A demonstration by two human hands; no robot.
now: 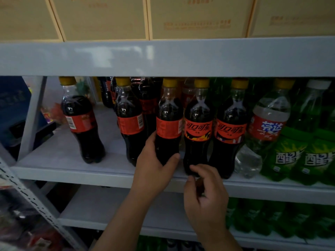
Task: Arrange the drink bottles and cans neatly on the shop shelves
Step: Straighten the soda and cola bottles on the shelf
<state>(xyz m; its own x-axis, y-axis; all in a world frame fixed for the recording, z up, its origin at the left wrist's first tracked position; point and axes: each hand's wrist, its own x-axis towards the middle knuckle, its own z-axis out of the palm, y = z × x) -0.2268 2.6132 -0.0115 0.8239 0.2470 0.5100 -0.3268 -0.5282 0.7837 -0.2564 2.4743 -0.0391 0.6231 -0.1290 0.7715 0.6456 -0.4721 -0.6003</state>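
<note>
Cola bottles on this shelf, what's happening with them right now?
A person is tidying a shop shelf. The left hand grips the third cola bottle from the left round its lower body, label turned sideways. The right hand hovers at the base of the fourth cola bottle, fingers curled; contact is unclear. Green bottles stand to the right.

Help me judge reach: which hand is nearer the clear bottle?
Right. The right hand is below-left of the clear bottle; the left hand grips a cola bottle farther left.
</note>
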